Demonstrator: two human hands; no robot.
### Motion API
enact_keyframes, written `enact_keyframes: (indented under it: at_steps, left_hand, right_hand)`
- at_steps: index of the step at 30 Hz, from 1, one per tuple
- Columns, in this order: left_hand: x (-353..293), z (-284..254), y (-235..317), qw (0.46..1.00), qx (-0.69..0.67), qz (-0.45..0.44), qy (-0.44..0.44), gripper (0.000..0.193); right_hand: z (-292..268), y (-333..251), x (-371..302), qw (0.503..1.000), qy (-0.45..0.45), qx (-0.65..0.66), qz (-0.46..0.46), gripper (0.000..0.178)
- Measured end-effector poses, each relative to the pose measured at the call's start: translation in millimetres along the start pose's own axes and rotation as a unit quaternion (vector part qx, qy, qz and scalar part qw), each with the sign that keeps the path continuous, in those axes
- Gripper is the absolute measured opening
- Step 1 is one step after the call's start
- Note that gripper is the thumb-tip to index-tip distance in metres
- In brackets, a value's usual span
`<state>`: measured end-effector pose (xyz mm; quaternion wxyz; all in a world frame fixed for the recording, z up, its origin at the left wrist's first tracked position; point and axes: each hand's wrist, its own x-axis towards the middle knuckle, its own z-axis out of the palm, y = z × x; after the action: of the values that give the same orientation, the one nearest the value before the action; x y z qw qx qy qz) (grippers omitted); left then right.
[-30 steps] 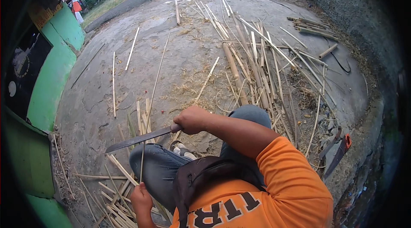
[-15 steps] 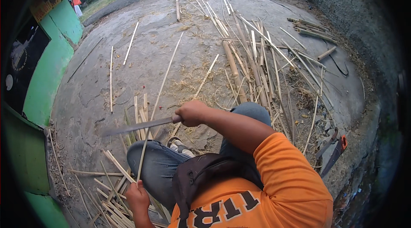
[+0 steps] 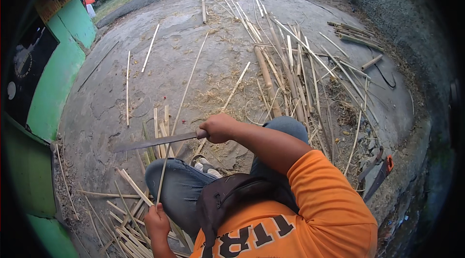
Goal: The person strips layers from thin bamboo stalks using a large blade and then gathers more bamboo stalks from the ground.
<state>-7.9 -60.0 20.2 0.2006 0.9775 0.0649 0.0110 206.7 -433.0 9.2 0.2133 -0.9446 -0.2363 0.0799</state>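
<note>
My right hand (image 3: 216, 128) is closed round the handle of a machete (image 3: 160, 141), its long blade pointing left across my left knee. Under or against the blade runs a long thin bamboo strip (image 3: 185, 91), reaching from my lap far out over the ground; whether the two touch I cannot tell. My left hand (image 3: 157, 221) grips the strip's near end beside my thigh. Shorter split bamboo pieces (image 3: 133, 180) lie next to that hand, and several more stand near the blade.
A heap of bamboo poles and strips (image 3: 290, 71) spreads ahead to the right, with cut bamboo lengths (image 3: 356, 35) beyond. A handsaw (image 3: 379, 178) with an orange handle lies at the right. Green wall panels (image 3: 46, 98) stand left, a concrete wall (image 3: 397, 20) right. Someone crouches far off.
The machete blade shows more sharply now and sits at almost the same place. Both hands keep their grips; the whole view has shifted very slightly.
</note>
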Motion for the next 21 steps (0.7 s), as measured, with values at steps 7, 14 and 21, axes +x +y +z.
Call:
enact_keyframes:
  at_steps: [7, 14, 21]
  left_hand:
    - [-3, 2, -7, 0.999, -0.036, 0.016, -0.007, 0.061]
    - [-14, -8, -8, 0.997, -0.062, 0.012, -0.043, 0.060]
    - [-13, -7, -5, 0.996, -0.073, -0.016, -0.053, 0.059]
  right_hand:
    - [-6, -1, -4, 0.998, 0.060, 0.023, -0.011, 0.018]
    - [-12, 4, -16, 0.997, 0.055, -0.016, -0.061, 0.018]
    - [-14, -3, -13, 0.999, 0.024, -0.011, -0.042, 0.017]
